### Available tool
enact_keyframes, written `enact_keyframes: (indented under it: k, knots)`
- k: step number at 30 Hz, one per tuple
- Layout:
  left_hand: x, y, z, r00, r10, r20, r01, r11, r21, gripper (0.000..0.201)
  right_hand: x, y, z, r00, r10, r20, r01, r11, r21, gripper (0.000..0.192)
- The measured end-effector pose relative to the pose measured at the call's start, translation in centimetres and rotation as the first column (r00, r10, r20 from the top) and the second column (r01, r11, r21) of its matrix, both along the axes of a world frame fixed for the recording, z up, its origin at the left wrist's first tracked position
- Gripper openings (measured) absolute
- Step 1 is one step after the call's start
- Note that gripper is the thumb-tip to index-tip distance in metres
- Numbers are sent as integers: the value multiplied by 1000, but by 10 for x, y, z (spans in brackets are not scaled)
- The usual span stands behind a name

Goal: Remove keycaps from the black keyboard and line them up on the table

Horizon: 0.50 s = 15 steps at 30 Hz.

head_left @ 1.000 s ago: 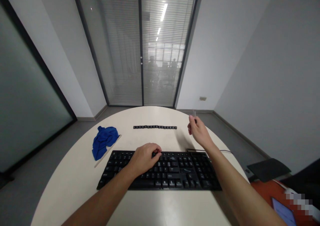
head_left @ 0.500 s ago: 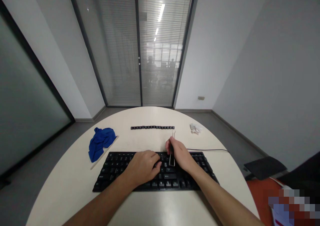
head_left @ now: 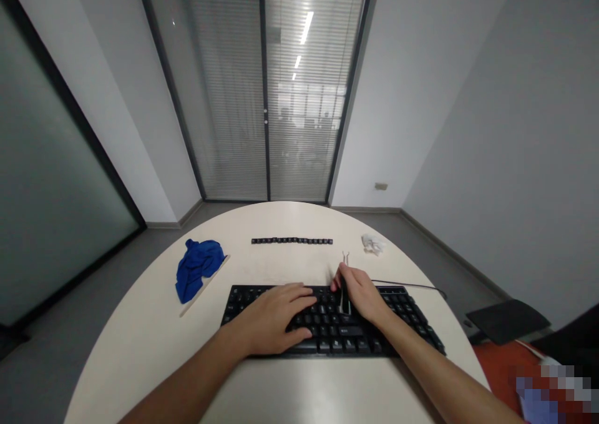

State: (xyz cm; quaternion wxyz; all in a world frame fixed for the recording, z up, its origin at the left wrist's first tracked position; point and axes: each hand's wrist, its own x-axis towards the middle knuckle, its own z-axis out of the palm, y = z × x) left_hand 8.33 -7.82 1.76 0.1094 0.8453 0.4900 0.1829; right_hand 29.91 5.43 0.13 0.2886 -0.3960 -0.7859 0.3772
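Nearest the camera, both bare forearms reached in from the bottom edge over the round pale table (head_left: 140,343). Left hand (head_left: 274,318) lay palm down on the black keyboard (head_left: 412,324), fingers spread fairly wide and flat across the middle keys, holding nothing. Right hand (head_left: 362,296) sat just right of it, over the upper middle rows, fingers curled narrow around a small black-handled key puller (head_left: 345,286). Puller stood roughly upright, handle inside the grip, its thin wire prongs sticking up past the fingertips, above the keyboard's far edge. Whether the puller's lower end touched a key could not be told, hand hid it. The two hands were near each other, not touching.

Keyboard lay across the table's near half, left end mostly covered by the left hand and wrist. A thin dark cable (head_left: 412,285) ran off its far right corner toward the table edge.

Further left, a crumpled blue cloth (head_left: 197,269) sat on a pale flat strip, well apart from the keyboard. Past the keyboard, a straight row of black keycaps (head_left: 292,241) lay on the table, side by side. To the right of that row, a small crumpled white packet (head_left: 373,244) near the far right rim.

Behind the table, glass doors with blinds (head_left: 262,99) and grey walls. A dark chair (head_left: 508,319) at right, off the table.
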Motion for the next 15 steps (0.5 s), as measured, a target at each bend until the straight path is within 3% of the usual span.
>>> enact_keyframes:
  k: [5,9,12,15]
  knots:
    - [-45,0,3,986,156,62,-138,965,-223,89,23,29,3,994,-102,26,104,984,-141,55]
    - [-82,0,4,955,297,-23,-283,884,-372,103,13,35,12,984,-161,77,169,981,-97,51]
    - [-97,0,3,923,382,-50,-366,829,-422,99,-10,19,13,995,-100,-20,99,994,-55,50]
    - [-99,0,2,932,361,27,-308,830,-465,91,-28,1,6,993,-101,-55,98,994,-53,51]
